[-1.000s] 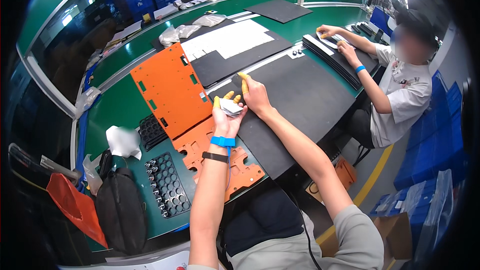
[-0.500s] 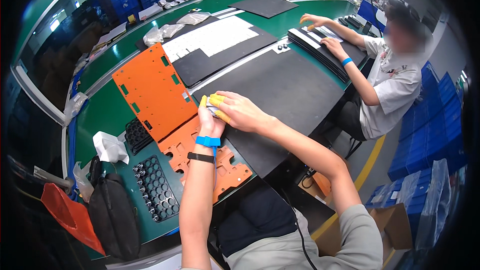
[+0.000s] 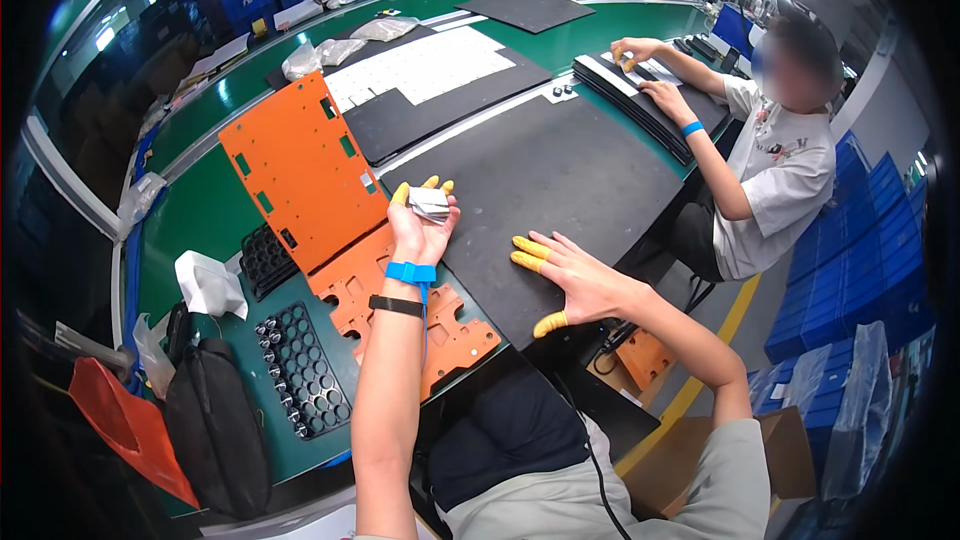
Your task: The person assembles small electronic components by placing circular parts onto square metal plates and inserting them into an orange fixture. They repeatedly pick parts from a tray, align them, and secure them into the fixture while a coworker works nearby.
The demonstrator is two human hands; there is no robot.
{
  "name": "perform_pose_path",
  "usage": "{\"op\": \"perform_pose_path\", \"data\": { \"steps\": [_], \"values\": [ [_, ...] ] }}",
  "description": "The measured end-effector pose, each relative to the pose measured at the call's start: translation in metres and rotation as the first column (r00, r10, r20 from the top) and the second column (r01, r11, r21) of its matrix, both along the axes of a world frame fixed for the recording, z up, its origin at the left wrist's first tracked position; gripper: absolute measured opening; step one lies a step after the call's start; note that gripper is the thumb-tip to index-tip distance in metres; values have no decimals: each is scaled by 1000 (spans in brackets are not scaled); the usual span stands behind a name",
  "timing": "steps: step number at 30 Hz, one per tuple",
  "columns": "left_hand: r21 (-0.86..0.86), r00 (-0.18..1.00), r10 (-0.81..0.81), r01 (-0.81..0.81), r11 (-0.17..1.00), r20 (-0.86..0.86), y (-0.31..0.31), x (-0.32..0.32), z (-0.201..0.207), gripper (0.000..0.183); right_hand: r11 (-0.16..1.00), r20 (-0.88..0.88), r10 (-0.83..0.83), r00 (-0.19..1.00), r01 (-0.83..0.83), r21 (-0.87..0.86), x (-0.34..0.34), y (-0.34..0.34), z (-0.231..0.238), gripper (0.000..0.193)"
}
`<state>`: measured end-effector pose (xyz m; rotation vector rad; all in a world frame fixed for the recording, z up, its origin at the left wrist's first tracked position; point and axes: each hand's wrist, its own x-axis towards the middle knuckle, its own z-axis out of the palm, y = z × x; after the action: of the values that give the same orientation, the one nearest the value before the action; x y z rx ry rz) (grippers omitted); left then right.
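Observation:
A small stack of flat, white-and-grey rectangular pieces (image 3: 430, 204) rests in my left hand (image 3: 416, 238), palm up with the fingers curled around it. Yellow finger cots cover some fingertips on both hands, and a blue strap circles my left wrist. My right hand (image 3: 572, 280) is spread, palm down and holding nothing, over the near right part of a black mat (image 3: 560, 175). Below and beside my left hand lies an orange fixture (image 3: 455, 345) with cutouts; its orange panel (image 3: 300, 170) stands raised at the far side.
At left are a black tray (image 3: 312, 370) partly filled with small round parts, a white wad (image 3: 210, 285) and a dark bag (image 3: 215, 430). White sheets (image 3: 430, 65) lie on another black board beyond. A co-worker (image 3: 775, 150) handles pieces over stacked black boards at right.
My right hand has moved off the stack, right and toward me, and its fingers have spread. My left hand keeps the stack, now exposed. The co-worker's far hand has shifted slightly.

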<state>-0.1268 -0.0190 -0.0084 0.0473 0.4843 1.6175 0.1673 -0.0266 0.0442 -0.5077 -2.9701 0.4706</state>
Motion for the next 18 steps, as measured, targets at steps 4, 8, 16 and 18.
{"op": "perform_pose_path", "data": {
  "steps": [4,8,16,18],
  "values": [
    [64,999,-44,46,997,-24,1,2,1,39,999,-32,2,999,-1,34,2,-7,-5,110],
    [133,999,-43,39,990,22,1,4,3,39,991,-70,-28,997,37,128,-7,-13,-17,108],
    [131,999,-42,42,990,-4,-4,-2,0,39,978,-82,-87,993,101,184,-15,-13,-24,108],
    [142,998,-58,56,988,12,-4,-2,0,37,978,-84,-86,993,100,181,-15,-12,-25,108]
  ]
}}
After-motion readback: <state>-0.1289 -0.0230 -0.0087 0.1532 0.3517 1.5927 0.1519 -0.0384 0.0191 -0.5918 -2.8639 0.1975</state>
